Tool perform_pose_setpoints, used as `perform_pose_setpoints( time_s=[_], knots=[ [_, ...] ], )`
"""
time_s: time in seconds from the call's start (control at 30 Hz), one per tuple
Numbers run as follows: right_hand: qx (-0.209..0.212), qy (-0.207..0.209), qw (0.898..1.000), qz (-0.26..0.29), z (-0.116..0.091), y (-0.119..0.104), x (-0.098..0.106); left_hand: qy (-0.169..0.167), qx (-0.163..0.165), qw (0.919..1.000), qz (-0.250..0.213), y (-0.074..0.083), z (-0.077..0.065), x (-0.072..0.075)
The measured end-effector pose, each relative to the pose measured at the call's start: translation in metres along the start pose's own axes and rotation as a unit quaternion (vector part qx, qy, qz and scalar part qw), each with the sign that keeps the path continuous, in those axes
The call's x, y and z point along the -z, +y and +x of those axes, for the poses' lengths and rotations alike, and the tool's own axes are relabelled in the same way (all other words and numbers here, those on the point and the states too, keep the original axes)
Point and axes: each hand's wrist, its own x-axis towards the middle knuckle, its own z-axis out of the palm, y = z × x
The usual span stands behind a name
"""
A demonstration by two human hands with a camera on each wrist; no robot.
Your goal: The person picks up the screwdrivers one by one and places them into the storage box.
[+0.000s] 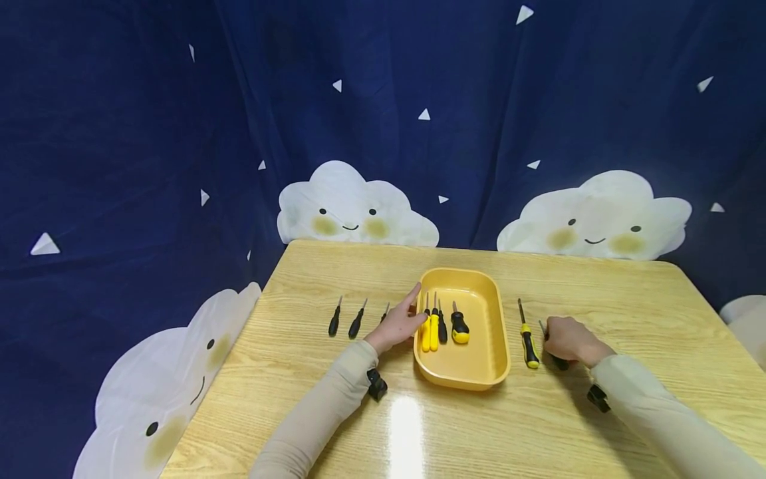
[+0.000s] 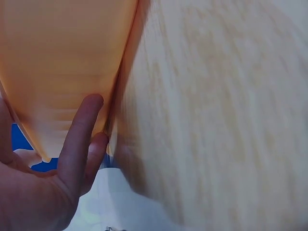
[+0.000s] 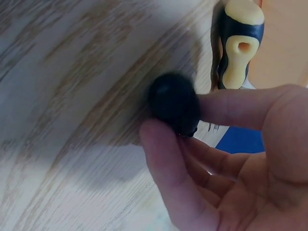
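Note:
My left hand holds the left wall of a yellow tray, thumb over the rim and fingers against the outside. To the right of the tray, my right hand pinches the black handle of a screwdriver between thumb and fingers; its shaft points away from me, and the hand covers much of it. Inside the tray lie two slim yellow-handled screwdrivers, a black-handled screwdriver and a stubby black-and-yellow screwdriver.
A longer yellow-and-black screwdriver lies between the tray and my right hand. Left of my left hand are a black screwdriver, another black screwdriver and a third, partly hidden one. A dark blue curtain hangs behind the wooden table.

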Motion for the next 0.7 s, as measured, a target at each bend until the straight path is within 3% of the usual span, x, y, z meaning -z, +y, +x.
perform_pose_setpoints(
  time_s=[0.27,0.7],
  knots=[
    [0.008,0.012,1.000,-0.021,0.0003,0.0018,0.0016,-0.010,-0.004,0.9998,-0.014,0.0010,0.0008,0.0014],
    [-0.002,0.000,0.999,0.044,-0.0005,0.0059,0.0096,-0.006,-0.003,0.9999,-0.013,-0.0014,0.0008,-0.0002]
  ],
)
